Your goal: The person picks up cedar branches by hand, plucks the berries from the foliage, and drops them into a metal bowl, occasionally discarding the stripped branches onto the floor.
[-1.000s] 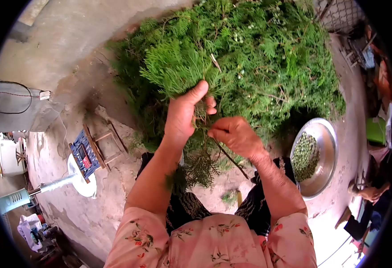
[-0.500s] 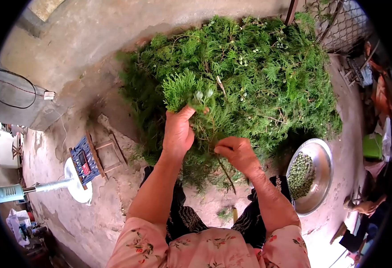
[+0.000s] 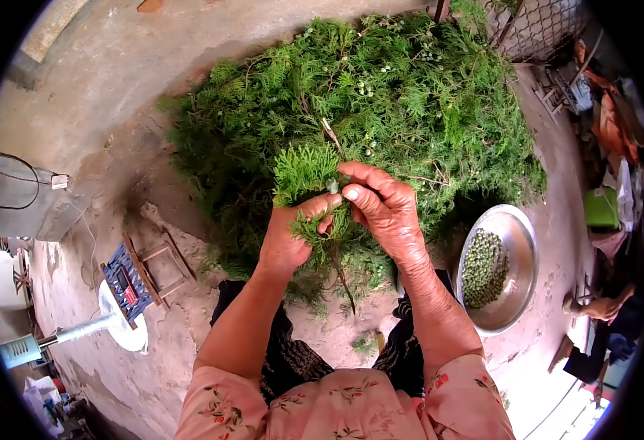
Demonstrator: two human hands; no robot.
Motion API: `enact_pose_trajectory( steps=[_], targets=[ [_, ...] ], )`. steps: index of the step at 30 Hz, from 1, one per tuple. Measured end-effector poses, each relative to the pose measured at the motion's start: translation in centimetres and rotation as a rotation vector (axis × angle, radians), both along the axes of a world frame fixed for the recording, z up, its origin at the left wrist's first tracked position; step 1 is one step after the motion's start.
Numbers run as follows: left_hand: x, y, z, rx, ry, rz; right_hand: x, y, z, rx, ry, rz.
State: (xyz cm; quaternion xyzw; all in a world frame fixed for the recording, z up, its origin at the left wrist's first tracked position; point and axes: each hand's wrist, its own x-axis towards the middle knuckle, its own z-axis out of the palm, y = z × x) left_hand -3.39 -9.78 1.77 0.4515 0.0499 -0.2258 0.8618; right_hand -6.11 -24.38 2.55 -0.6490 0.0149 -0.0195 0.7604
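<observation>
My left hand (image 3: pixel 290 233) is closed around a leafy conifer branch (image 3: pixel 304 173), whose flat green fronds spread above the thumb and whose thin brown stem hangs down below. Pinched between the thumb and forefinger of my right hand (image 3: pixel 389 213) is a pale green cone (image 3: pixel 332 186) on that branch, partly hidden by the fingertips. Both hands are close together over the near edge of a large heap of cut conifer branches (image 3: pixel 402 95). On the right, a metal basin (image 3: pixel 521 282) holds many small green cones (image 3: pixel 483 270).
A low stool with a blue woven seat (image 3: pixel 126 287) stands at left beside a standing fan (image 3: pixel 80 328). Another person's foot (image 3: pixel 600 304) shows at far right, near a green container (image 3: pixel 601 208). A wall (image 3: pixel 190 37) runs behind the heap.
My right hand has moved up from the lower stem to the cone near my left thumb and now pinches it. The view has shifted slightly to the right.
</observation>
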Motion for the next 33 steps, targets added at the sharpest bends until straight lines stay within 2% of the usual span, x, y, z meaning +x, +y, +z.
enact_pose_trajectory(
  steps=[3,4,6,8,9,12,14,17,19,23,25,27,29,31,33],
  targets=[
    [-0.3,0.1,0.0,0.069,0.011,-0.027,0.1,0.0,-0.9,-0.132,-0.073,-0.074],
    [-0.5,0.2,-0.2,0.101,0.089,-0.044,0.0,0.1,-0.7,-0.146,-0.016,-0.062],
    [-1.0,0.3,-0.6,0.148,0.061,-0.043,-0.1,0.0,-0.6,-0.16,0.042,-0.05],
    [-1.1,0.4,-0.7,0.196,0.031,-0.041,-0.3,-0.2,-0.7,0.339,0.227,0.032],
    [-1.0,0.6,-0.6,0.183,0.039,-0.078,-0.3,-0.2,-0.8,0.339,0.227,0.033],
    [-1.4,0.6,-1.0,0.118,0.037,-0.096,-0.7,-0.2,-1.2,0.783,0.42,0.038],
    [-1.6,0.4,-1.2,0.068,0.029,-0.074,-0.7,-0.4,-0.7,0.8,0.423,0.032],
    [-1.3,0.1,-1.0,0.169,-0.02,-0.069,-0.7,-0.9,-0.5,0.808,0.349,0.036],
    [-0.8,0.1,-0.5,0.147,0.1,-0.05,-0.3,-1.3,-0.1,0.698,0.259,0.012],
    [-0.4,-0.3,-0.1,0.21,0.017,-0.008,-0.4,-1.2,-0.3,0.587,0.304,0.043],
    [-0.6,-0.3,-0.4,0.264,-0.019,-0.014,-0.6,-0.3,0.0,0.504,0.313,-0.031],
    [-0.7,-0.4,-0.5,0.319,-0.056,-0.019,-0.8,0.0,-0.2,0.283,0.218,-0.035],
    [-1.0,-0.6,-0.7,0.3,-0.119,0.004,-0.8,0.6,-0.1,0.218,0.265,-0.089],
    [-1.2,-0.7,-1.1,0.275,-0.109,0.028,-0.7,0.7,-0.7,-0.133,0.154,-0.117],
    [-0.9,-0.4,-1.9,0.272,-0.214,-0.011,-0.7,0.7,-1.5,-0.198,0.106,-0.153]
  ],
)
